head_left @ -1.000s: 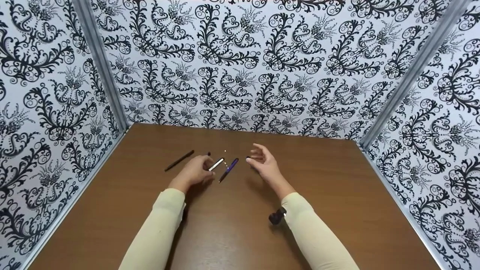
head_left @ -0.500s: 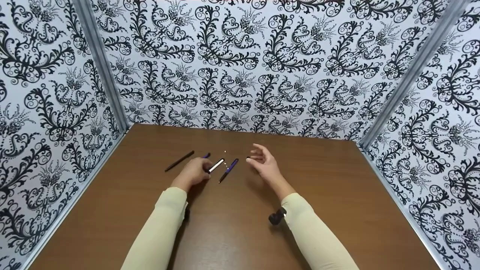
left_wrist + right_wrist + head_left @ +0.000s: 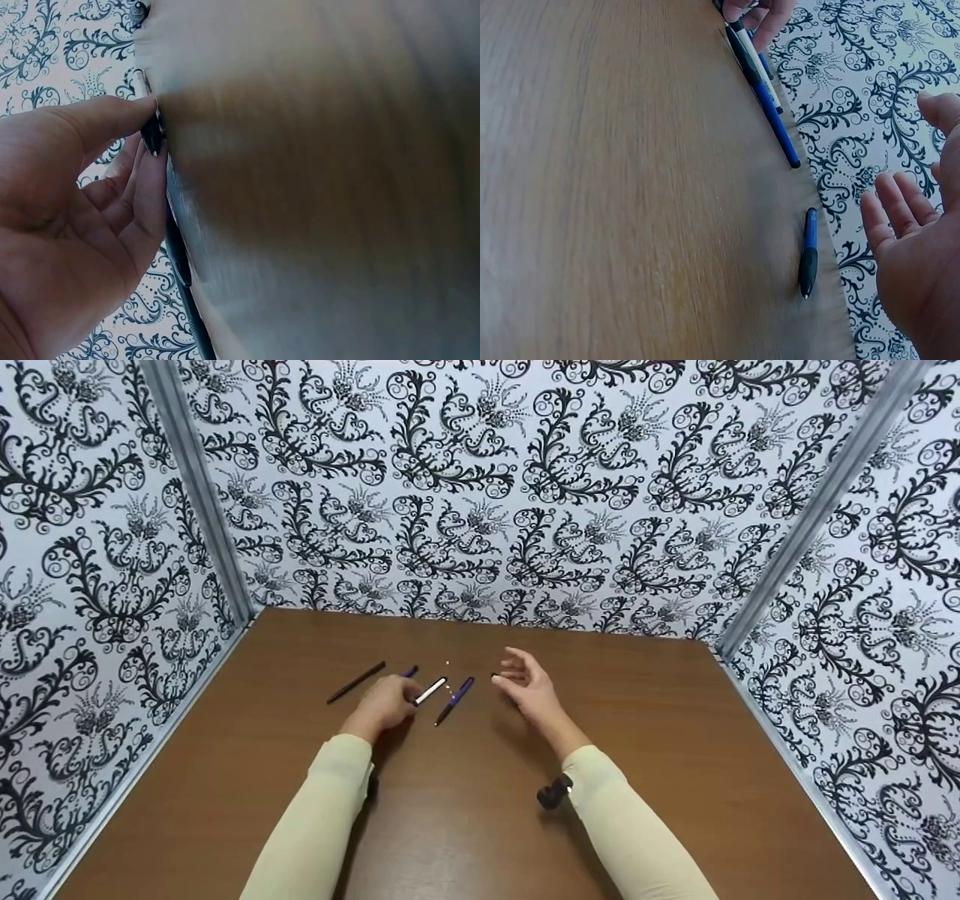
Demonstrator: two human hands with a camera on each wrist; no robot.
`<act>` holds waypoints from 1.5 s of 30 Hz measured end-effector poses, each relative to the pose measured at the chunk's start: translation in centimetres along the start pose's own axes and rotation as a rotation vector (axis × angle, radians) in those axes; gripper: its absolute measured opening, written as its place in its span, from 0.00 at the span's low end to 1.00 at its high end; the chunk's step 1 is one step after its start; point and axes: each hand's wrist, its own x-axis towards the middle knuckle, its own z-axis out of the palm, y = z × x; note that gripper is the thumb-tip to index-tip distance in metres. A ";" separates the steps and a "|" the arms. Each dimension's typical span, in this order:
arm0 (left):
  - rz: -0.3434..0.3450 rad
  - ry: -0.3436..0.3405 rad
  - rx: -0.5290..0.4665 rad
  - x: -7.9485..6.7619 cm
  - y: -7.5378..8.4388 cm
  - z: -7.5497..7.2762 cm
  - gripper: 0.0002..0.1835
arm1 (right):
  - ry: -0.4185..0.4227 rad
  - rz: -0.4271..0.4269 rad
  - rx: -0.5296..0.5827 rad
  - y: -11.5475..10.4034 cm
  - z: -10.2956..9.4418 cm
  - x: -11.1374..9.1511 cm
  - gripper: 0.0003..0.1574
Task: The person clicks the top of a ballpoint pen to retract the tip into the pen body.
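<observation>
My left hand (image 3: pixel 386 701) pinches the black tip end of a white pen (image 3: pixel 430 691) between thumb and fingers; the left wrist view shows the thumb (image 3: pixel 127 116) over that dark tip. Just right of it lies a blue-purple pen with a black grip (image 3: pixel 454 701). Another purple pen (image 3: pixel 410 670) is partly hidden behind the left hand. My right hand (image 3: pixel 529 690) is held with loosely bent, empty fingers. Beside it, a short-looking blue pen (image 3: pixel 809 251) with a black grip lies on the table, mostly covered by the hand in the head view.
A slim black pen (image 3: pixel 356 682) lies left of the left hand. The brown wooden table (image 3: pixel 465 825) is bordered by patterned walls (image 3: pixel 480 495) at the back and both sides. Small light spots glint near the pens.
My left hand has drawn back slightly to the left, its fingers closing on the tip end of the white pen. More of the purple pen behind it shows. The right hand stays still.
</observation>
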 end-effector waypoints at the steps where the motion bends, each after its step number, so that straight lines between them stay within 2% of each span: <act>1: 0.002 0.001 -0.004 0.0 -0.1 -0.1 0.14 | 0.001 0.001 -0.005 0.0 0.0 0.0 0.37; 2: 0.038 0.015 -0.024 0.5 -1.3 0.6 0.14 | 0.001 0.005 -0.004 0.0 0.1 0.0 0.38; 5: 0.052 0.030 -0.053 0.7 -1.2 0.6 0.15 | 0.005 0.012 0.001 -0.2 0.2 0.1 0.38; 8: 0.041 0.039 -0.099 0.9 -0.5 0.7 0.15 | 0.011 0.017 0.016 -0.4 0.4 0.2 0.38; 9: 0.009 0.034 -0.104 0.5 1.1 0.0 0.16 | 0.014 0.017 0.018 -0.4 0.4 0.3 0.38; 13: 0.033 0.054 -0.177 0.6 2.3 0.1 0.15 | 0.026 0.014 0.026 -0.4 0.7 0.6 0.37; 19: 0.092 0.067 -0.235 0.8 3.3 0.4 0.14 | 0.054 0.011 0.037 -0.6 1.1 0.7 0.36; 22: 0.094 0.067 -0.259 0.8 4.0 0.6 0.14 | 0.069 0.027 0.036 -0.6 1.2 0.8 0.37; 30: 0.101 0.055 -0.304 1.1 5.4 1.4 0.15 | 0.114 0.097 0.126 -0.9 1.6 1.3 0.35; 39: 0.164 0.082 -0.351 1.0 6.8 2.2 0.15 | 0.135 0.113 0.208 -1.3 2.1 1.7 0.33; 45: 0.154 0.083 -0.398 1.0 7.7 2.6 0.16 | 0.158 0.122 0.257 -1.3 2.5 1.8 0.33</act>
